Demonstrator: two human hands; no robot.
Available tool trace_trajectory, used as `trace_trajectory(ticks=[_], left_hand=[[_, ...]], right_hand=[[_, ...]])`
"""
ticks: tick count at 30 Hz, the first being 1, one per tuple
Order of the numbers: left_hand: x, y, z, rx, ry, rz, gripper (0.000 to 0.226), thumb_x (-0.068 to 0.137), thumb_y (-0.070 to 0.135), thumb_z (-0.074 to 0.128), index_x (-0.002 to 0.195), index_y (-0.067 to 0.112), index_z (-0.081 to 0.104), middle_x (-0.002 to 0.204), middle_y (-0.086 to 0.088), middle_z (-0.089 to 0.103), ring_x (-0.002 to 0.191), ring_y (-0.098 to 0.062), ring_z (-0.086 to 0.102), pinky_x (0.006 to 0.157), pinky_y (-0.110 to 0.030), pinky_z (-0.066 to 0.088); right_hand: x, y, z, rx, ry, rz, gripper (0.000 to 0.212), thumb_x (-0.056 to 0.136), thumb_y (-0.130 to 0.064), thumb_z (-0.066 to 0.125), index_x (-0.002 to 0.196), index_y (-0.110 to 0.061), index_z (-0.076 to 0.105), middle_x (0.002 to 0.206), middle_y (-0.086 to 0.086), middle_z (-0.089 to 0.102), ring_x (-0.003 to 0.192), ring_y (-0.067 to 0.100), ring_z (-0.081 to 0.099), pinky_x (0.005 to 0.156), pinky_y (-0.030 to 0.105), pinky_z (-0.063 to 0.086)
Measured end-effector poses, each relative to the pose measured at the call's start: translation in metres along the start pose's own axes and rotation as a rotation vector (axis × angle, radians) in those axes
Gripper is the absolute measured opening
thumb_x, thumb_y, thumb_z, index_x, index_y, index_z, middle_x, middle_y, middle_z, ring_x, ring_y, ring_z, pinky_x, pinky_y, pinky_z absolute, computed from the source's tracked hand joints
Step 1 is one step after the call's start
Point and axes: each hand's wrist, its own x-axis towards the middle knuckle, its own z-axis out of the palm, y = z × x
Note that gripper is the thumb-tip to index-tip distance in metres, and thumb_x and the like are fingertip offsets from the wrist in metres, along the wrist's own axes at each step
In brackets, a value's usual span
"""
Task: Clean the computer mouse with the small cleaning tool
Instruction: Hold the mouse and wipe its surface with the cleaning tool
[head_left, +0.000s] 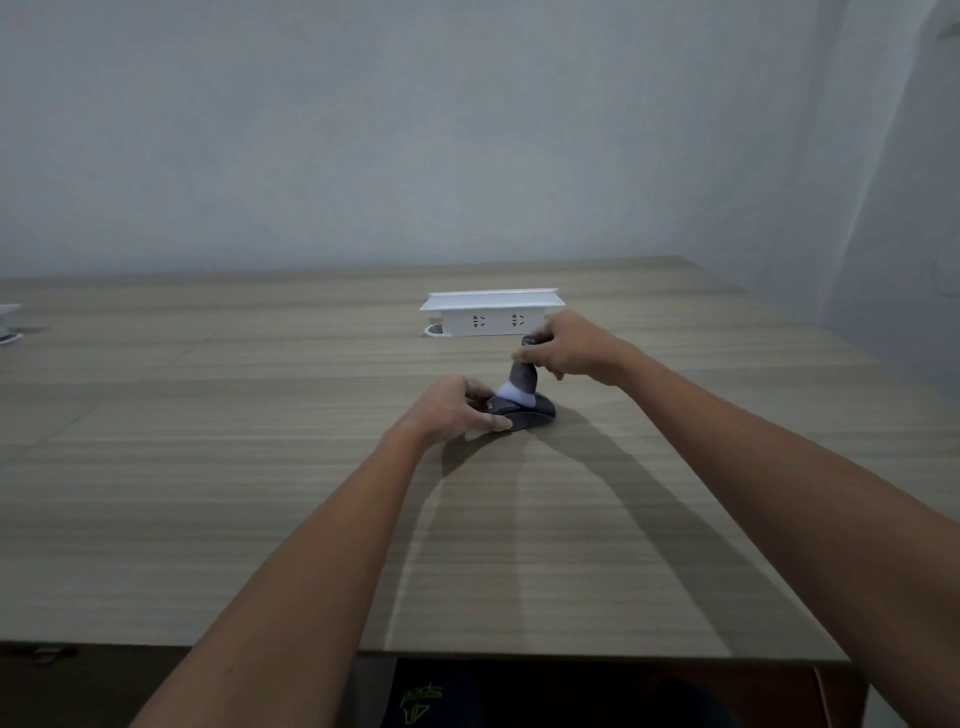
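Observation:
A dark computer mouse (535, 413) lies on the wooden table (260, 467), near its middle. My left hand (457, 408) grips the mouse's left side and holds it down. My right hand (566, 351) pinches the dark handle of a small cleaning brush (522, 382), which stands nearly upright. The brush's white bristles press on the mouse's top. Part of the mouse is hidden under my left fingers.
A white pop-up socket box (491, 314) stands raised on the table just behind the mouse and my right hand. Another white object (8, 322) sits at the far left edge. A grey wall runs behind the table, whose front edge lies near me.

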Motion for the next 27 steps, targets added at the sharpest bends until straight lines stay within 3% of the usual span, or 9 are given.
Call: trace_trajectory(ticks=[3, 7, 11, 14, 16, 20, 24, 27], left_hand=[[-0.001, 0.002, 0.0, -0.024, -0.011, 0.003, 0.035, 0.074, 0.017, 0.085, 0.107, 0.005, 0.075, 0.103, -0.015, 0.077, 0.085, -0.018, 0.068, 0.083, -0.031, 0.053], [0.002, -0.001, -0.001, -0.009, 0.002, -0.008, 0.042, 0.071, 0.022, 0.087, 0.109, 0.009, 0.075, 0.101, -0.007, 0.078, 0.099, -0.026, 0.072, 0.095, -0.04, 0.054], [0.002, 0.001, 0.0, 0.001, 0.001, -0.001, 0.038, 0.072, 0.021, 0.086, 0.107, 0.008, 0.076, 0.099, -0.009, 0.078, 0.093, -0.024, 0.072, 0.093, -0.042, 0.054], [0.002, 0.0, 0.001, -0.01, 0.008, -0.007, 0.039, 0.071, 0.021, 0.087, 0.106, 0.007, 0.076, 0.1, -0.011, 0.078, 0.089, -0.023, 0.071, 0.093, -0.044, 0.054], [0.002, -0.001, 0.0, -0.003, 0.015, -0.013, 0.04, 0.07, 0.023, 0.087, 0.106, 0.009, 0.076, 0.098, -0.009, 0.078, 0.095, -0.028, 0.072, 0.094, -0.045, 0.054], [0.002, 0.0, 0.002, -0.013, 0.021, -0.012, 0.036, 0.072, 0.02, 0.086, 0.104, 0.007, 0.077, 0.099, -0.013, 0.077, 0.098, -0.033, 0.071, 0.095, -0.047, 0.054], [0.002, -0.002, 0.002, -0.008, 0.035, -0.008, 0.036, 0.069, 0.023, 0.088, 0.102, 0.011, 0.078, 0.097, -0.01, 0.078, 0.095, -0.031, 0.072, 0.092, -0.048, 0.054], [0.002, -0.002, 0.003, 0.0, 0.043, -0.006, 0.037, 0.07, 0.023, 0.088, 0.102, 0.008, 0.077, 0.096, -0.014, 0.078, 0.088, -0.028, 0.072, 0.09, -0.05, 0.054]], right_hand=[[0.006, -0.003, -0.001, -0.213, 0.084, 0.023, 0.028, 0.084, -0.012, 0.066, 0.062, 0.006, 0.061, 0.056, 0.005, 0.05, 0.053, 0.016, 0.043, 0.051, 0.026, 0.034], [0.005, -0.009, 0.001, -0.057, 0.021, -0.013, 0.028, 0.086, -0.019, 0.07, 0.064, -0.004, 0.062, 0.054, -0.002, 0.047, 0.049, 0.012, 0.041, 0.047, 0.021, 0.035], [0.007, -0.003, 0.003, -0.212, 0.078, 0.064, 0.024, 0.085, -0.012, 0.067, 0.08, 0.012, 0.07, 0.067, 0.016, 0.064, 0.06, 0.019, 0.05, 0.049, 0.025, 0.036], [0.005, -0.008, 0.002, -0.115, 0.056, 0.017, 0.026, 0.085, -0.016, 0.07, 0.066, 0.0, 0.065, 0.056, 0.001, 0.054, 0.05, 0.012, 0.044, 0.047, 0.021, 0.035], [0.002, -0.011, 0.002, -0.083, 0.016, 0.018, 0.027, 0.085, -0.016, 0.071, 0.062, -0.006, 0.063, 0.056, 0.001, 0.052, 0.049, 0.014, 0.043, 0.045, 0.022, 0.038], [0.003, -0.008, 0.001, -0.255, 0.077, 0.039, 0.021, 0.083, -0.011, 0.065, 0.077, 0.008, 0.073, 0.068, 0.017, 0.068, 0.059, 0.02, 0.051, 0.051, 0.025, 0.039], [-0.004, -0.016, 0.003, -0.159, 0.001, -0.053, 0.016, 0.083, -0.018, 0.069, 0.076, -0.004, 0.074, 0.06, 0.001, 0.061, 0.054, 0.013, 0.052, 0.05, 0.022, 0.042], [0.0, -0.007, 0.004, -0.297, 0.063, -0.038, 0.019, 0.083, -0.014, 0.068, 0.083, 0.003, 0.075, 0.074, 0.014, 0.073, 0.072, 0.029, 0.066, 0.057, 0.024, 0.043]])
